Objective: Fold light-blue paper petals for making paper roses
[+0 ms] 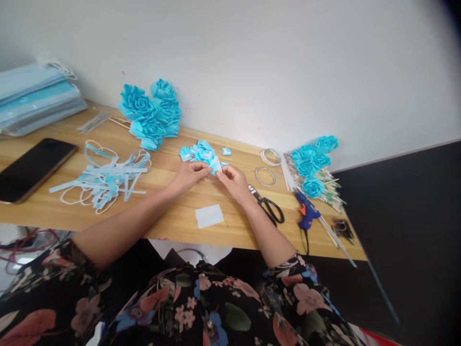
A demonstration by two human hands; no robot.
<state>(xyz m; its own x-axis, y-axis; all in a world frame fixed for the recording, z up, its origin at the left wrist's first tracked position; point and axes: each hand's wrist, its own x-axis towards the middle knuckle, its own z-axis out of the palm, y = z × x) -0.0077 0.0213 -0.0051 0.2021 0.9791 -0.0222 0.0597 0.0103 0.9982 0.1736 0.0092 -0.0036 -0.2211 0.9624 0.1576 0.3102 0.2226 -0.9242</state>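
Both hands meet over the middle of the wooden table. My left hand (190, 175) pinches one side of a small folded blue petal piece (215, 166) with a white edge. The fingers of my right hand (234, 181) are closed on its other side. Just behind them lies a small heap of folded blue petal pieces (201, 150), and one loose petal piece (226, 151) sits apart to its right. A white rectangular sheet (209, 216) lies flat nearer to me. Black-handled scissors (268, 204) rest beside my right forearm.
Blue mask strips and loops (104, 180), a phone (34, 168) and stacked face masks (36, 96) are on the left. Large blue flowers (153, 113) stand behind. Tape rolls (271, 157), smaller blue flowers (311, 161) and a blue glue gun (307, 211) lie right.
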